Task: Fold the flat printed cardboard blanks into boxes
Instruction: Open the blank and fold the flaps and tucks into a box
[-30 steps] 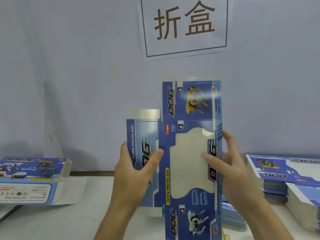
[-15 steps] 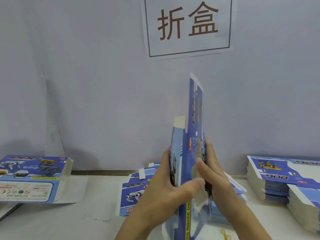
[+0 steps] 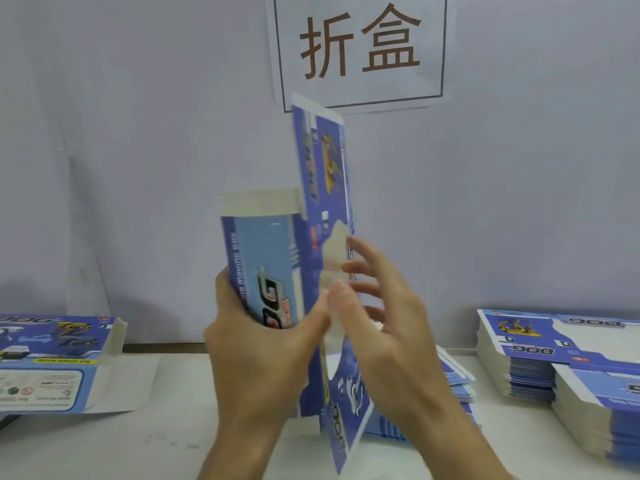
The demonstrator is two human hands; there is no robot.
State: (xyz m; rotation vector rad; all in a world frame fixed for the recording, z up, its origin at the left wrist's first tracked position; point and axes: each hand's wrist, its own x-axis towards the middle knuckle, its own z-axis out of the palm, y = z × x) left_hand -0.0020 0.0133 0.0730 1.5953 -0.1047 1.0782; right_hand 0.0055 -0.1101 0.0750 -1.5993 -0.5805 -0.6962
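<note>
The table (image 3: 180,441) carried a stack of flat blanks (image 3: 540,362) on the right and a part-folded box (image 3: 52,365) on the left; between them, in mid-air before the wall, stood the blank (image 3: 311,237) being worked, its long axis upright and its printed panels angled partly open; the left hand (image 3: 256,344) gripped its left panel, fingers behind, thumb pressed on the front; the right hand (image 3: 384,327) sat just beside the right edge, fingers spread and loose, contact unclear through blur; the left was plainly the holding hand, so the right seemed free to press its side.
</note>
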